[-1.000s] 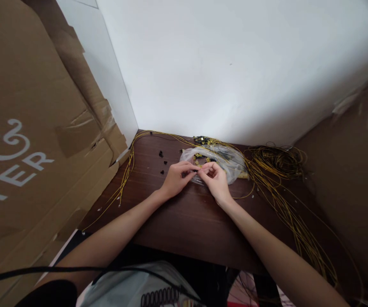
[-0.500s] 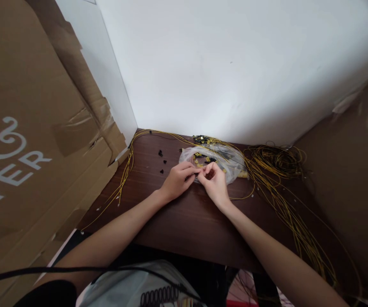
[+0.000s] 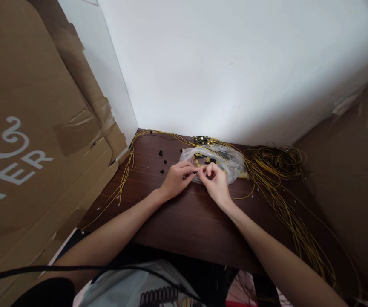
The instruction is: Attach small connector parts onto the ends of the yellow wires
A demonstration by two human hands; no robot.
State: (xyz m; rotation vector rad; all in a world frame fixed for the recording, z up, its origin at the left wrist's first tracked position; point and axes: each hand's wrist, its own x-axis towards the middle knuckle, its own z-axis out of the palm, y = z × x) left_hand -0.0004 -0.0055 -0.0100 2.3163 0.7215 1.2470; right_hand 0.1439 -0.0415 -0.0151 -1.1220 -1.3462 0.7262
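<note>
My left hand [image 3: 176, 179] and my right hand [image 3: 215, 183] meet fingertip to fingertip over the front of a clear plastic bag [image 3: 235, 166]. Both are closed in a pinch. A small dark bit shows between the fingertips, too little of it to name. Behind the fingers, yellow and black small parts [image 3: 208, 160] lie in the bag's mouth. To the left of my left hand, several small black pieces [image 3: 161, 153] lie loose on the dark brown table [image 3: 184, 226].
Yellow cables [image 3: 276, 200] run down the table's right side from a coil [image 3: 276, 160]. More yellow cables [image 3: 129, 160] curve round the far left corner. Cardboard [image 3: 37, 85] stands at the left, a white wall [image 3: 219, 76] behind. A black cord [image 3: 75, 268] crosses the near edge.
The hands stay almost in the same place, with only a slight shift of the fingers. The whole view has moved a little; nothing else visibly differs.
</note>
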